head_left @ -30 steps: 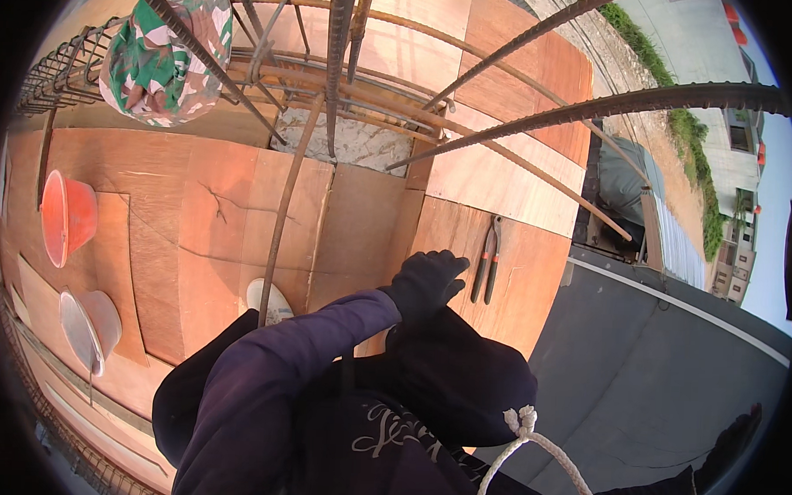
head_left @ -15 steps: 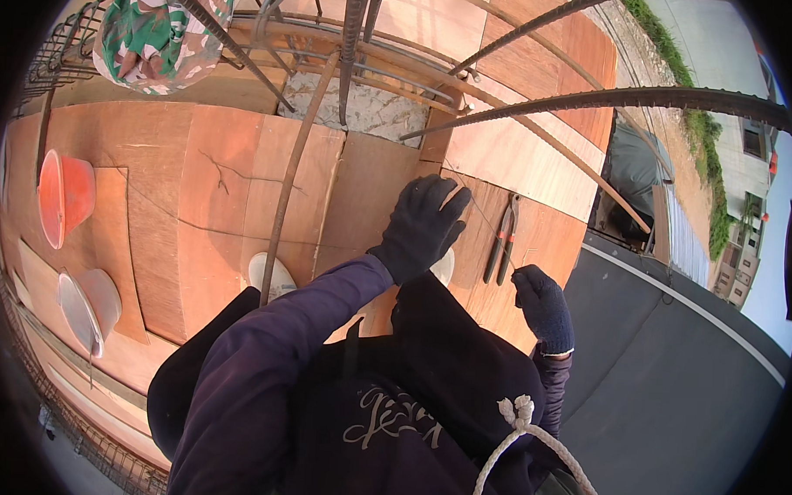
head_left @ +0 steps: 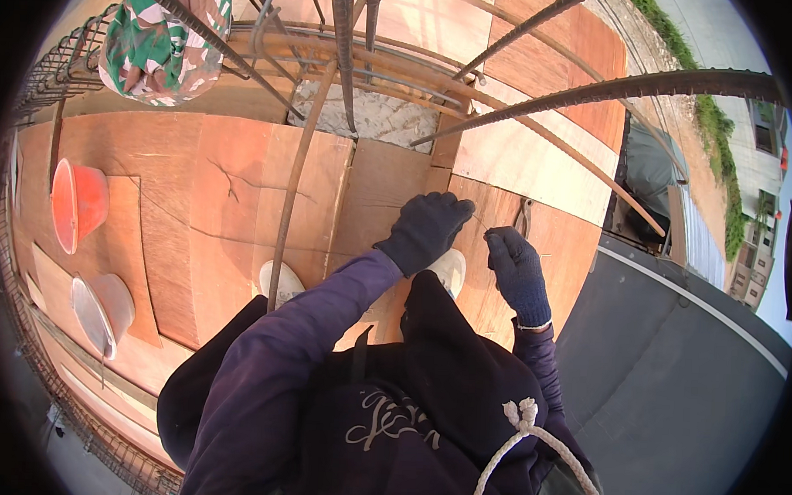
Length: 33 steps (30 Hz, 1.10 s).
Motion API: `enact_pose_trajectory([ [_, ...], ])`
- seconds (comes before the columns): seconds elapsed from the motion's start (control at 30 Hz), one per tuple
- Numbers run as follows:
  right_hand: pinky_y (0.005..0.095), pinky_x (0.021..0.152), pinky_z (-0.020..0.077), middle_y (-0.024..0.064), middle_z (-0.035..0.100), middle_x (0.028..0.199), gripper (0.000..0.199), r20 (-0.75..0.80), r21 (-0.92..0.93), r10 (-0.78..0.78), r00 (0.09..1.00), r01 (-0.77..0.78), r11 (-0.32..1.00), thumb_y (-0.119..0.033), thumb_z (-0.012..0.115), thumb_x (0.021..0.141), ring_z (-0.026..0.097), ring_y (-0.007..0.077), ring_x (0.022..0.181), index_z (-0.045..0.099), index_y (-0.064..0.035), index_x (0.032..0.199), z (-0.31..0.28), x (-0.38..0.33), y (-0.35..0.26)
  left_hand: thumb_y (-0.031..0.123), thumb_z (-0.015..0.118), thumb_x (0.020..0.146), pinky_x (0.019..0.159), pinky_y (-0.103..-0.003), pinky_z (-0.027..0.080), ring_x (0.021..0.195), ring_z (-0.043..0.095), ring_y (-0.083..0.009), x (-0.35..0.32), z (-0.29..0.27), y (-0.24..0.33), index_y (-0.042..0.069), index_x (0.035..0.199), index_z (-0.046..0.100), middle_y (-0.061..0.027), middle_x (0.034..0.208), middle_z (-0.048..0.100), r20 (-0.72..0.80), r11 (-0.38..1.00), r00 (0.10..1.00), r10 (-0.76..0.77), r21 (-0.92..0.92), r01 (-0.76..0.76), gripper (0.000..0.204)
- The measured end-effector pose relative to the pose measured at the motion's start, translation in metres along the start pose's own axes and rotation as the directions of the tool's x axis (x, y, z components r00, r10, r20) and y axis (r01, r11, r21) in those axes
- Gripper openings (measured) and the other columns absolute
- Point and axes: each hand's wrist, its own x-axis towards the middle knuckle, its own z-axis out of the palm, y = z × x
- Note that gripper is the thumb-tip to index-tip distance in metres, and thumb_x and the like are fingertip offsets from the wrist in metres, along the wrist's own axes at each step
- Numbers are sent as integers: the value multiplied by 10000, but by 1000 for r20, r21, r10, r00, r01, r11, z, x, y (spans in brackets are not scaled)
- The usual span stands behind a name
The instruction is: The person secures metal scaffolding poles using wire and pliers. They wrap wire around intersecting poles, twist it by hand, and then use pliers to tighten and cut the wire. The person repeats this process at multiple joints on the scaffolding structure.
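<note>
My left hand (head_left: 425, 234), in a dark glove, is closed with its fingers bent over in front of my shoes. To its right, my right hand (head_left: 519, 274), in a dark blue knitted glove, is pinched at the fingertips. A thin wire (head_left: 481, 222) spans the short gap between the two hands, faint against the wood. Just beyond the right hand, the metal jaws of a pair of pliers (head_left: 525, 215) show on the plywood (head_left: 557, 244); that hand hides the handles. One light-coloured shoe (head_left: 448, 271) stands below my left hand.
Ribbed steel bars (head_left: 341, 62) rise ahead, around a rough concrete patch (head_left: 374, 116). One slanting bar (head_left: 294, 183) stands left of my left arm. An orange bucket (head_left: 88, 204) and a whitish bucket (head_left: 110, 307) lie at left. A camouflage-patterned cloth (head_left: 163, 43) sits far left; a dark grey surface (head_left: 662, 370) borders the plywood.
My right hand has moved up and left, closer to the left hand, and covers the pliers' handles. My left hand has lowered slightly and its fingers have closed.
</note>
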Motion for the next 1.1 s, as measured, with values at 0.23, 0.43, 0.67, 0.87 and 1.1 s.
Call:
enact_pose_trajectory([
  [0.23, 230, 531, 385, -30, 547, 702, 256, -210, 293, 4, 978, 59, 954, -241, 542, 1113, 468, 42, 590, 676, -38, 1191, 39, -25, 18, 255, 603, 1044, 748, -420, 540, 865, 708, -336, 41, 0, -12, 53, 1113, 692, -165, 948, 743, -230, 743, 834, -501, -609, 278, 232],
  [0.43, 229, 524, 366, -39, 534, 697, 244, -222, 248, -17, 975, 73, 966, -234, 542, 1110, 450, 36, 584, 675, -39, 1174, 40, -23, 19, 330, 630, 1016, 770, -390, 529, 814, 679, -247, 50, -2, -32, 14, 1128, 724, -157, 895, 736, 233, 253, 722, -652, -830, 497, 347],
  [0.67, 309, 677, 523, 83, 656, 850, 248, -277, -90, -118, 954, 96, 991, -177, 551, 1092, 631, 144, 698, 680, -1, 1211, 10, -3, 19, 340, 611, 1037, 808, -470, 548, 951, 721, -395, 28, -12, -50, 40, 1138, 726, -215, 995, 755, -116, 804, 920, -374, -535, 260, 336],
  [0.87, 293, 670, 515, 51, 634, 823, 253, -219, -33, -148, 964, 144, 989, -171, 565, 1090, 605, 120, 693, 692, 1, 1224, -4, -1, 3, 338, 606, 1034, 774, -501, 535, 913, 703, -433, 19, -11, -33, 45, 1061, 712, -222, 949, 741, -62, 772, 854, -517, -465, 434, 313],
  [1.1, 384, 796, 568, 184, 742, 1058, 219, -138, -182, -259, 956, 232, 955, -124, 603, 1049, 718, 326, 929, 696, -15, 1215, 63, -10, 8, 287, 600, 997, 582, -427, 484, 605, 587, -231, 56, 31, -6, 43, 906, 647, -113, 688, 607, 129, 83, 505, -853, -923, 377, 265],
])
